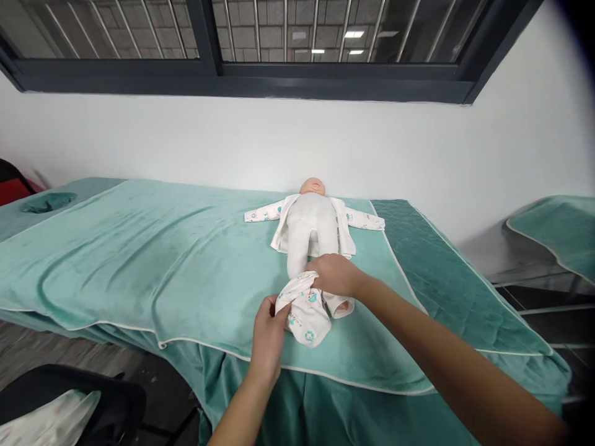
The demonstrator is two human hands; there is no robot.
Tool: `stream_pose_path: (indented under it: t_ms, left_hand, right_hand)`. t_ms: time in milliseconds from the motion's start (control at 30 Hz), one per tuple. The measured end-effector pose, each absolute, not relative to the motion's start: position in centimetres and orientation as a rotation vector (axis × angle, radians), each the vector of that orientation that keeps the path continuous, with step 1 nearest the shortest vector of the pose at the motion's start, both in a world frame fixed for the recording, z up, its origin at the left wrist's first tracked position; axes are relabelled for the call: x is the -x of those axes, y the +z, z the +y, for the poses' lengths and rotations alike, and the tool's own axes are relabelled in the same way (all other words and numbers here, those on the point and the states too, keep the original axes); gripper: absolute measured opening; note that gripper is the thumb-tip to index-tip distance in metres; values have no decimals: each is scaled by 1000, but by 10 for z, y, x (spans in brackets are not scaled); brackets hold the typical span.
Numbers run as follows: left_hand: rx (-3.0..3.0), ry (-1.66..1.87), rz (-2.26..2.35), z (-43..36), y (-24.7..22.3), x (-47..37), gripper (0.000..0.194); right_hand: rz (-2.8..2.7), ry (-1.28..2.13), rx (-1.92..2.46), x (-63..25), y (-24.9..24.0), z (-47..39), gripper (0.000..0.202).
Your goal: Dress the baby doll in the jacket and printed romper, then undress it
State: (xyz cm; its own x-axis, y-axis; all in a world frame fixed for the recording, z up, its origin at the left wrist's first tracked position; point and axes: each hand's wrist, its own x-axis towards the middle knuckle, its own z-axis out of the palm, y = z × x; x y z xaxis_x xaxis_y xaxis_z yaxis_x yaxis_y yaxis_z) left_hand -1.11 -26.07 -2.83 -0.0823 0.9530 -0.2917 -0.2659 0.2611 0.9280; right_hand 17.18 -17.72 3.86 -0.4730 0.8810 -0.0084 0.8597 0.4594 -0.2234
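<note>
A baby doll (312, 214) lies on its back on the green-covered bed, head toward the wall. Its white printed jacket (367, 220) is spread open, with the sleeves stretched out to both sides. Around the doll's feet are white printed pants (309, 319), bunched up. My left hand (272, 328) pinches the left edge of the pants between thumb and fingers. At the doll's lower legs, my right hand (334, 274) is closed on the upper edge of the pants; its fingertips are partly hidden in the cloth.
The light green blanket (139, 248) covers the bed, which has a face hole (49, 202) at the far left. A black chair (116, 402) holding white cloth (56, 421) stands at the lower left. Another green-covered surface (558, 229) is at the right. A wall and barred window are behind.
</note>
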Motion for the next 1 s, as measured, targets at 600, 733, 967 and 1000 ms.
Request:
stream_pose_path:
  t_ms: [600, 733, 967, 1000]
  left_hand:
    - [-778, 975, 826, -216, -19, 33, 29]
    - [-975, 966, 852, -203, -19, 37, 29]
    - [-983, 856, 621, -200, -21, 51, 44]
    - [-1005, 858, 628, -200, -21, 51, 45]
  right_hand:
    - [-2143, 982, 1399, -177, 43, -175, 4]
    - [-2060, 1171, 1324, -184, 48, -175, 5]
    - [-2143, 1219, 1390, -188, 49, -173, 22]
    - [-2172, 1160, 1399, -187, 48, -172, 21]
